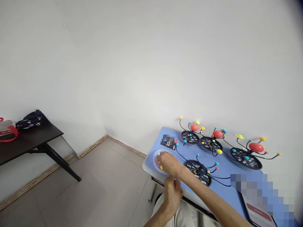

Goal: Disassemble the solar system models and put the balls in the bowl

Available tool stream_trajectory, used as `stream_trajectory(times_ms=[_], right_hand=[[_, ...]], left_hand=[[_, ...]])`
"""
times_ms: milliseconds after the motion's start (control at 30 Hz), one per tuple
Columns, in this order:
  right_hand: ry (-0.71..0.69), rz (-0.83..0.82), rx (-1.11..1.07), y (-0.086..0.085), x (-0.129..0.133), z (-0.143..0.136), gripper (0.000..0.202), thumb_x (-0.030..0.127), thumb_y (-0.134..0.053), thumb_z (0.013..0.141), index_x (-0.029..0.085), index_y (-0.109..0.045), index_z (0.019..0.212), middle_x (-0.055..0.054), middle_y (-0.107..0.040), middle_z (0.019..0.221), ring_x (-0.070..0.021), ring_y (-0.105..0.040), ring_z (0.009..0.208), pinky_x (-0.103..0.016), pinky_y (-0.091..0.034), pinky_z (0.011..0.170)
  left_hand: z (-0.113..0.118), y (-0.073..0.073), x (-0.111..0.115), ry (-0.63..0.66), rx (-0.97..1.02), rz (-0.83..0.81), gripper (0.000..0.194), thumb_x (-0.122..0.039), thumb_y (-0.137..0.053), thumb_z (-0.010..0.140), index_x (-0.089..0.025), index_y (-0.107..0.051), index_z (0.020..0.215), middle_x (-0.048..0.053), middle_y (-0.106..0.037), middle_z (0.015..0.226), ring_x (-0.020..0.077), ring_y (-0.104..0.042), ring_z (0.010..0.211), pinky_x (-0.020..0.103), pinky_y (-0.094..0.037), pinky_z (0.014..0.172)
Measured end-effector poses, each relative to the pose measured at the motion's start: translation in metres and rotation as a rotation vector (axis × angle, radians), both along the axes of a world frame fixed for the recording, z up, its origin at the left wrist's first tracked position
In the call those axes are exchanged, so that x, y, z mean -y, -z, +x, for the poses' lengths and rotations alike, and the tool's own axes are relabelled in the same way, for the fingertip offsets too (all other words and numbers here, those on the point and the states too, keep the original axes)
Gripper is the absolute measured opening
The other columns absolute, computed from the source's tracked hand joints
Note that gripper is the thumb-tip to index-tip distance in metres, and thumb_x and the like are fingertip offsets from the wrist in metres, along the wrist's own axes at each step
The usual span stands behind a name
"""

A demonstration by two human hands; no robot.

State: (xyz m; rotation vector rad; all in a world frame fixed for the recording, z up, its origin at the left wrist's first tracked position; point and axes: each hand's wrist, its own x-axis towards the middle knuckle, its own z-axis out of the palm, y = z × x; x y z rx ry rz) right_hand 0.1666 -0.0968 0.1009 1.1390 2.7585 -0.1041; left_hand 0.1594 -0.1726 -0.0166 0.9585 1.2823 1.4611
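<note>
My right hand [169, 162] reaches over a clear round container [155, 156] at the left of the blue table. Its fingers are bent down into the container, beside a red piece [158, 162] and a yellow piece [161, 167]; what the fingertips hold, if anything, is hidden. Close below, at the table's front edge, my left hand [172, 193] is closed, with its contents out of sight. Under my right forearm lies a solar system model [205, 180] with a round black base, bent black rods and small coloured balls. No large red ball shows on it.
Three similar models with large red balls [256, 147] stand along the wall side of the blue table [151, 170]. A dark printed card [169, 142] lies behind the container. A tablet-like device [258, 211] is at lower right. A dark table [30, 140] with bags stands far left.
</note>
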Motion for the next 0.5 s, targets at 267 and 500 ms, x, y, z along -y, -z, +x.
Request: stream_trajectory(times_ms=[267, 500], right_hand=[[0.006, 0.008, -0.022, 0.003, -0.009, 0.002, 0.023, 0.011, -0.049, 0.090, 0.014, -0.070, 0.099, -0.012, -0.071, 0.100, -0.0196, -0.066, 0.090, -0.026, -0.040, 0.069], [0.237, 0.253, -0.108, -0.044, -0.061, 0.044, 0.031, 0.014, -0.040, 0.096, 0.016, -0.071, 0.090, -0.010, -0.071, 0.097, -0.0199, -0.063, 0.093, -0.026, -0.037, 0.070]], left_hand=[[-0.024, 0.006, 0.007, -0.049, -0.069, 0.127, 0.040, -0.053, -0.062, 0.082, -0.015, -0.071, 0.091, 0.003, -0.064, 0.065, 0.0068, -0.043, 0.036, 0.020, -0.036, 0.036], [-0.038, -0.033, -0.024, -0.216, -0.349, 0.330, 0.030, -0.034, -0.045, 0.096, -0.018, -0.070, 0.104, 0.010, -0.073, 0.096, 0.0202, -0.067, 0.083, 0.035, -0.057, 0.077]])
